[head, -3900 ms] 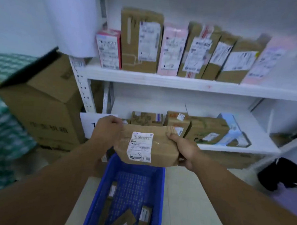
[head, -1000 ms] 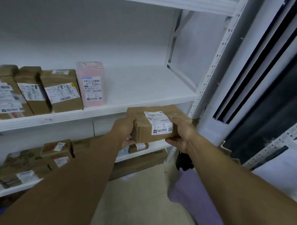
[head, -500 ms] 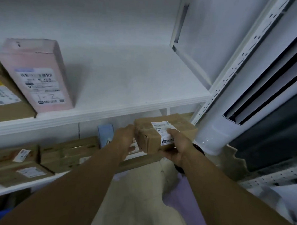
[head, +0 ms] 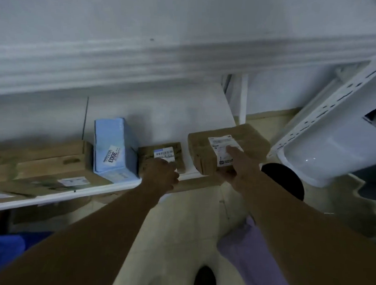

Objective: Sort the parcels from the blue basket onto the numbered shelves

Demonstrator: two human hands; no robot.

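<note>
The right hand (head: 235,166) holds a brown cardboard parcel (head: 225,148) at the right end of the lower shelf (head: 205,113), its grip clamped on the box: the thumb lies along the white shipping label (head: 222,150) on the near face and the other fingers curl beneath the bottom edge. The parcel sits at the shelf's front edge, overhanging it slightly; whether its underside already rests on the board cannot be told. The left hand (head: 163,173) is apart from that parcel and reaches to a smaller brown parcel (head: 160,155) that stands on the same shelf just to the left, fingers bent against its front below its barcode label; whether this grip is pinching the box or only touching it cannot be told. Left of the small parcel a light blue box (head: 111,145) stands upright, with a label reading 3003, and further left lie flat brown cartons (head: 41,166). The upper shelf (head: 121,59) crosses the top of the view, blurred. A corner of the blue basket (head: 3,248) shows at the lower left, near the floor. A perforated white shelf upright (head: 326,118) stands at the right.
</note>
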